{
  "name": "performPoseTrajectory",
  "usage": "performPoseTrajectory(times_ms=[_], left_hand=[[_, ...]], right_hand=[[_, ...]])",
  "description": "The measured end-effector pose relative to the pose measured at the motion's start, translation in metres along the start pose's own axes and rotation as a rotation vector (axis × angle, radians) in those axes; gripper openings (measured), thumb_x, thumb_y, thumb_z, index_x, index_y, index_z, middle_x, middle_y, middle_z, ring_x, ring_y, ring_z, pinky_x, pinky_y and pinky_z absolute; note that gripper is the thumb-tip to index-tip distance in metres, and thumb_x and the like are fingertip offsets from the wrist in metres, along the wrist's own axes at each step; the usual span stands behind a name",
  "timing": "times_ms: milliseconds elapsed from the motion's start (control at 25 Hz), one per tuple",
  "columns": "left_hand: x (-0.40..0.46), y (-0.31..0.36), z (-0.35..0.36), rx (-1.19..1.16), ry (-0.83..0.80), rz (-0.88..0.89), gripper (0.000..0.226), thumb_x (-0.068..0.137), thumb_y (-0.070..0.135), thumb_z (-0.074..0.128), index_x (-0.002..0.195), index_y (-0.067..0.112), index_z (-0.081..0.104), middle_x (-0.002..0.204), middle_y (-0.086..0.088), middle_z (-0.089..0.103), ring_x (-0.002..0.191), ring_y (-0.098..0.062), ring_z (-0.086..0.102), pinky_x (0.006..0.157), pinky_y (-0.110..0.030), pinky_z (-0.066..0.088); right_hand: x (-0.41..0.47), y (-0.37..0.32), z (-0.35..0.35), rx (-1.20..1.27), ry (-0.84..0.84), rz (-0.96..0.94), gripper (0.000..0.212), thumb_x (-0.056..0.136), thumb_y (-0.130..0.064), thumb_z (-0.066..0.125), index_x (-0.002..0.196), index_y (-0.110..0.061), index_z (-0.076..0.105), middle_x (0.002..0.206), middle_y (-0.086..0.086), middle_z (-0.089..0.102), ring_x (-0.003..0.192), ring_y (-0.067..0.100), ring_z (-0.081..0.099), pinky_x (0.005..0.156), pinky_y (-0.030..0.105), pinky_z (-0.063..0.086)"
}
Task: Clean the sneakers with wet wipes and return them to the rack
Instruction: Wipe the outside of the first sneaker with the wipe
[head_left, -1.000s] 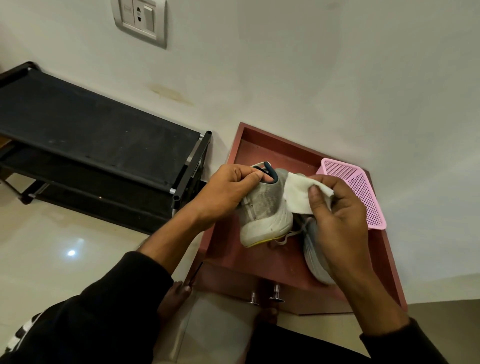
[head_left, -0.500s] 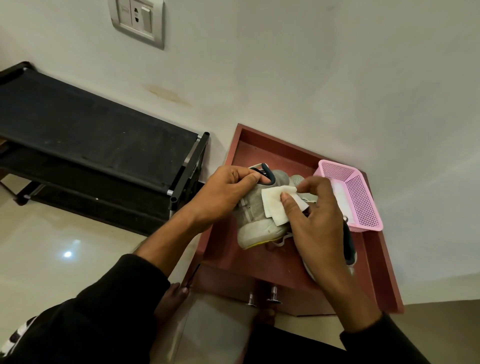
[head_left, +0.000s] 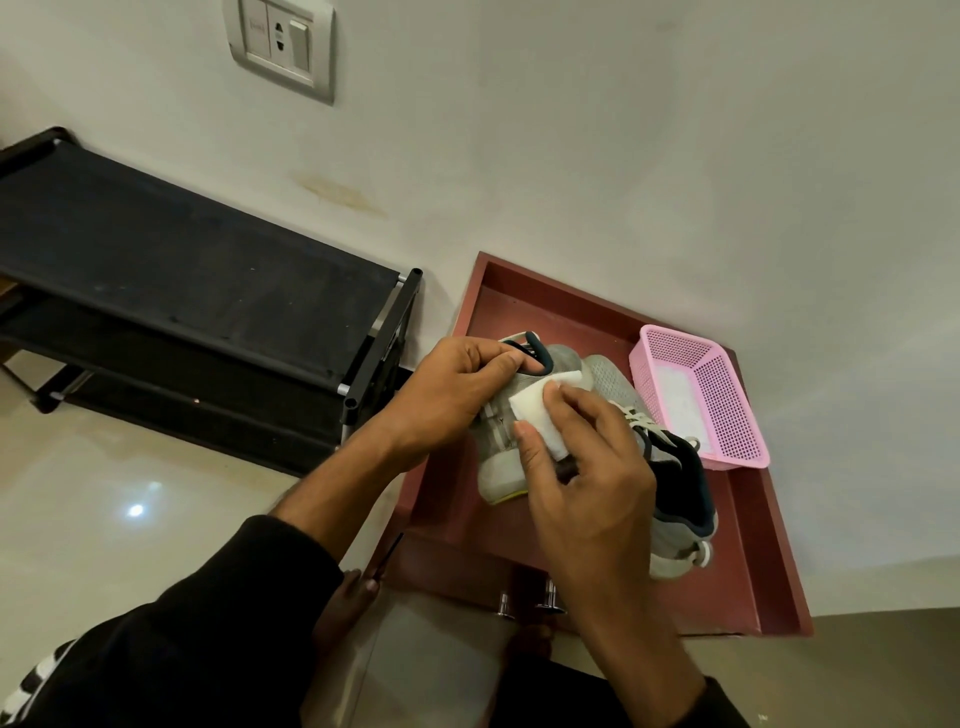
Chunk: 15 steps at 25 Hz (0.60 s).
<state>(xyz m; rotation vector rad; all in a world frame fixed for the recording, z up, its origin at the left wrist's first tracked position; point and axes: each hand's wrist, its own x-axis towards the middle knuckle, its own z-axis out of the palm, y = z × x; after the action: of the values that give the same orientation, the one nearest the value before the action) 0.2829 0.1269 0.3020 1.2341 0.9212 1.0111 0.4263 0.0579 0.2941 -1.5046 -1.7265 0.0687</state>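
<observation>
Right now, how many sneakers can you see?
2. One sneaker is held by the left hand while the right hand wipes it; the other sneaker lies on the red tray beside the basket.

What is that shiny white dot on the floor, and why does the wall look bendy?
Head view: the dot is glare, a light reflected in the glossy floor. The wide-angle lens bends the wall and tilts the rack. The room is dim, but the hands, wipe and sneaker look sharp.
</observation>
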Motion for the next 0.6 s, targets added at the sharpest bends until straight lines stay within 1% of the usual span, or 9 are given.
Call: performPoseTrajectory(times_ms=[80, 160, 200, 280, 360, 400, 480, 520, 600], left_hand=[[0.000, -0.001, 0.000, -0.008, -0.002, 0.004, 0.028, 0.103, 0.016, 0.046, 0.103, 0.008, 0.073, 0.086, 0.006, 0.075, 0.076, -0.001, 0.068, 0.065, -0.013, 0.052], [0.000, 0.000, 0.000, 0.001, -0.004, 0.016, 0.028, 0.103, 0.015, 0.046, 0.102, 0.008, 0.074, 0.090, 0.003, 0.075, 0.079, -0.003, 0.069, 0.067, -0.015, 0.053], [0.000, 0.000, 0.001, 0.005, -0.006, 0.021, 0.028, 0.103, 0.015, 0.046, 0.100, 0.009, 0.074, 0.089, 0.003, 0.075, 0.078, -0.003, 0.069, 0.067, -0.015, 0.053], [0.000, 0.000, 0.000, -0.005, 0.003, 0.012, 0.028, 0.103, 0.016, 0.046, 0.098, 0.012, 0.074, 0.084, 0.002, 0.074, 0.073, -0.006, 0.067, 0.063, -0.018, 0.054], [0.000, 0.000, -0.002, -0.014, 0.009, -0.002, 0.028, 0.103, 0.016, 0.046, 0.099, 0.011, 0.074, 0.084, -0.002, 0.073, 0.074, -0.010, 0.066, 0.065, -0.021, 0.055], [0.000, 0.000, -0.002, -0.007, 0.001, 0.001, 0.029, 0.103, 0.015, 0.046, 0.099, 0.010, 0.074, 0.085, -0.002, 0.074, 0.075, -0.009, 0.066, 0.066, -0.020, 0.055], [0.000, 0.000, -0.001, 0.004, -0.008, 0.005, 0.028, 0.103, 0.015, 0.047, 0.100, 0.008, 0.074, 0.087, 0.001, 0.074, 0.078, -0.007, 0.068, 0.071, -0.019, 0.055], [0.000, -0.001, -0.001, -0.002, -0.005, 0.002, 0.028, 0.103, 0.014, 0.047, 0.100, 0.008, 0.074, 0.088, 0.001, 0.075, 0.079, -0.006, 0.068, 0.072, -0.019, 0.056], [0.001, -0.001, -0.003, -0.017, -0.006, 0.001, 0.028, 0.103, 0.014, 0.046, 0.100, 0.008, 0.074, 0.087, 0.001, 0.075, 0.078, -0.006, 0.068, 0.072, -0.019, 0.057]], right_hand=[[0.006, 0.005, -0.001, 0.039, 0.019, 0.007, 0.033, 0.088, -0.016, 0.073, 0.120, -0.008, 0.070, 0.122, 0.005, 0.068, 0.114, 0.012, 0.062, 0.098, 0.010, 0.044], [0.013, 0.005, -0.003, 0.128, 0.037, 0.099, 0.034, 0.089, -0.013, 0.073, 0.122, -0.013, 0.068, 0.122, 0.001, 0.068, 0.114, 0.007, 0.063, 0.097, 0.009, 0.044], [0.012, 0.006, -0.003, 0.156, 0.034, 0.096, 0.035, 0.089, -0.012, 0.073, 0.123, -0.014, 0.067, 0.121, -0.001, 0.068, 0.115, 0.007, 0.063, 0.097, 0.012, 0.046], [0.004, 0.002, -0.001, 0.089, -0.032, -0.097, 0.037, 0.088, -0.003, 0.072, 0.123, -0.011, 0.068, 0.126, 0.003, 0.067, 0.122, 0.011, 0.061, 0.102, 0.023, 0.049], [-0.001, 0.010, 0.000, 0.023, -0.108, -0.294, 0.038, 0.085, 0.006, 0.071, 0.121, -0.007, 0.069, 0.130, 0.006, 0.065, 0.128, 0.015, 0.057, 0.106, 0.031, 0.047], [0.003, 0.020, -0.001, 0.031, -0.094, -0.254, 0.039, 0.085, 0.007, 0.071, 0.121, -0.007, 0.070, 0.129, 0.005, 0.066, 0.127, 0.014, 0.058, 0.105, 0.033, 0.048], [0.012, 0.029, -0.005, 0.162, -0.042, -0.032, 0.037, 0.087, 0.002, 0.071, 0.122, -0.010, 0.069, 0.126, 0.001, 0.067, 0.122, 0.006, 0.060, 0.101, 0.033, 0.050], [0.013, 0.030, -0.008, 0.194, -0.044, -0.014, 0.036, 0.088, 0.002, 0.070, 0.123, -0.010, 0.069, 0.126, 0.001, 0.067, 0.121, 0.005, 0.060, 0.100, 0.033, 0.051], [0.007, 0.024, -0.011, 0.122, -0.136, -0.227, 0.039, 0.086, 0.008, 0.066, 0.122, -0.007, 0.069, 0.130, 0.004, 0.065, 0.126, 0.012, 0.058, 0.104, 0.030, 0.049]])
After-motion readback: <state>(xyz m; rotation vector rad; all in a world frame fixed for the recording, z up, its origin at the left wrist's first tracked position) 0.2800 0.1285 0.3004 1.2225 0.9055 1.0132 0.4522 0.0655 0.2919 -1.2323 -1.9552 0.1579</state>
